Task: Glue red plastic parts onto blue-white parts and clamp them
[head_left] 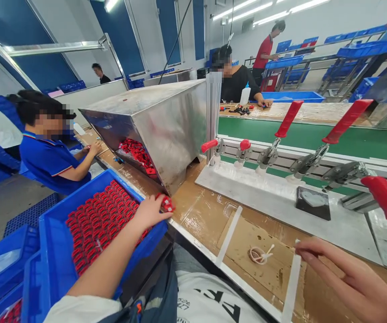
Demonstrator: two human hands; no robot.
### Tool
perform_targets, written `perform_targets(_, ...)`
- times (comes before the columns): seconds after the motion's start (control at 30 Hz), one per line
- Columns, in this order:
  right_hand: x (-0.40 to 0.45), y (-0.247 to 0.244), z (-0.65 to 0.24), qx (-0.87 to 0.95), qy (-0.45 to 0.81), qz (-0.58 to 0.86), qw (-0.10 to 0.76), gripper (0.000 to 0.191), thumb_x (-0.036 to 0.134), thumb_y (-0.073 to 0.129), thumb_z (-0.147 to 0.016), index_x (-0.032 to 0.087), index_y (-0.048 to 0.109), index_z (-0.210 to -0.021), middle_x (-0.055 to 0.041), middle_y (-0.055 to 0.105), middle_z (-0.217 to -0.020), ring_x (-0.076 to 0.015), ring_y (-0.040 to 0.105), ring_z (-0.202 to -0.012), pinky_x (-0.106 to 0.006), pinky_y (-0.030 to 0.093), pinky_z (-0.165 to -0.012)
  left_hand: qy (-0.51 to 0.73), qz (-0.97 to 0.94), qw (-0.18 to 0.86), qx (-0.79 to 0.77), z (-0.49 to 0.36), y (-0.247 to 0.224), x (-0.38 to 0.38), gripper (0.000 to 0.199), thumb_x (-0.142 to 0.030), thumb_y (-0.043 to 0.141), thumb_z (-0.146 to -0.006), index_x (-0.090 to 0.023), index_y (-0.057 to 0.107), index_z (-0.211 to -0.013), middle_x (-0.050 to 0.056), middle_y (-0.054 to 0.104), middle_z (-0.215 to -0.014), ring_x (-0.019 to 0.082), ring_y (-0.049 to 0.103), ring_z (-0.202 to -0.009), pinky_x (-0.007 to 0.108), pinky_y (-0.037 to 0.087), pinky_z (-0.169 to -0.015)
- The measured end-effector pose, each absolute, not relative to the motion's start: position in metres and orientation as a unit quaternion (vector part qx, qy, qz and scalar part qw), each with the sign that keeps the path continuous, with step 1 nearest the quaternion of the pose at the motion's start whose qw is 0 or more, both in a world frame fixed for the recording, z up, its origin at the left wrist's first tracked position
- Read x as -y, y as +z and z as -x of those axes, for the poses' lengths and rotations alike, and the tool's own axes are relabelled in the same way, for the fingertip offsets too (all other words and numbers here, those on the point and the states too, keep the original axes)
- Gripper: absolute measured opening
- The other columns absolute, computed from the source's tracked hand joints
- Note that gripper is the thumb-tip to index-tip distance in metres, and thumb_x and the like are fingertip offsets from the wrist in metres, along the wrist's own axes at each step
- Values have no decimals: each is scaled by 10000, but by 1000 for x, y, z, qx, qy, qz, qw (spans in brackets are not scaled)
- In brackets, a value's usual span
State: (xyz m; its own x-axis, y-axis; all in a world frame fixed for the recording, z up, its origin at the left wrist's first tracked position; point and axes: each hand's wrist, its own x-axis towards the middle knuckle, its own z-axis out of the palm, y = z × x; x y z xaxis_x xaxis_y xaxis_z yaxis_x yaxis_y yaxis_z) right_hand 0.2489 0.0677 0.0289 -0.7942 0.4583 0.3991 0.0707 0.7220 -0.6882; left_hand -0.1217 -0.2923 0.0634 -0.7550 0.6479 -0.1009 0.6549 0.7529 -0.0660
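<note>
My left hand [150,212] is at the table's front edge, by the corner of the metal bin [176,134]. Its fingers and thumb curl round small red plastic parts [168,204]. Just below that hand, a blue crate [54,251] holds rows of red-and-black parts [102,215]. Over to the right, my right hand [344,273] hovers at the upper end of a white tape strip [291,287], with thumb and forefinger pinched together. Whatever may be between those fingertips is too small to make out. Left of it, a small ring-shaped dish with a white swab [259,255] rests on cardboard.
More red parts [137,154] lie inside the bin's opening. A row of red-handled toggle clamps [306,163] stands behind a metal plate [247,188] bearing a dark block [312,202]. A person in blue [50,154] works at left; another in black [242,83] sits across.
</note>
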Motion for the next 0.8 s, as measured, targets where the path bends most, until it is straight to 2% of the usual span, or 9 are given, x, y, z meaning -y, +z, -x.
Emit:
perform_targets(0.17,-62,37,-210,887,379,135,225,261,555,584,-1039,345,734,-1080,-92,734,-913,-273,697,-744,-365,556,-516,-79,-344,21,-935,63,59,245,832,-738,635,-931,-151,555,-1515,257,646,-1289,415,633,-1195,487,502,-1016)
perform_targets(0.3,-61,16,-207,890,360,158,229,328,532,541,-1070,256,710,-1116,-69,723,-919,-233,659,-761,-365,537,-680,-44,-374,0,-927,54,52,227,736,-716,626,-953,-152,596,-1425,218,609,-1301,396,602,-1220,463,519,-993)
perform_targets(0.4,-60,9,-211,906,345,158,186,326,508,512,-1076,228,680,-1070,-50,711,-869,-208,639,-730,-332,483,-696,6,-408,17,-913,60,40,209,699,-656,632,-980,-168,557,-1475,177,591,-1293,345,629,-1184,411,534,-980)
perform_targets(0.5,-59,14,-213,934,305,124,136,367,521,495,-1069,217,610,-898,-31,646,-748,-188,572,-655,-308,386,-646,46,-492,40,-869,60,28,180,631,-611,615,-1009,-233,561,-1511,149,568,-1349,304,636,-1186,390,526,-1020)
perform_targets(0.6,-59,19,-212,955,265,78,108,434,529,477,-1076,215,507,-778,-40,623,-734,-188,550,-669,-310,318,-646,46,-557,18,-829,52,26,153,606,-625,574,-1026,-260,607,-1508,161,561,-1394,321,615,-1222,429,508,-1066)
perform_targets(0.7,-59,18,-212,963,247,51,94,435,509,468,-1091,212,505,-775,-48,630,-747,-188,545,-678,-314,284,-650,44,-564,-34,-824,56,35,142,626,-649,537,-1031,-280,598,-1533,168,521,-1527,358,561,-1320,484,465,-1134)
perform_targets(0.8,-58,17,-211,967,240,28,84,431,469,453,-1111,209,518,-774,-52,631,-743,-188,540,-676,-320,263,-646,52,-485,-101,-867,81,43,149,587,-554,383,-1096,-203,597,-1514,210,511,-1565,400,502,-1412,543,425,-1173)
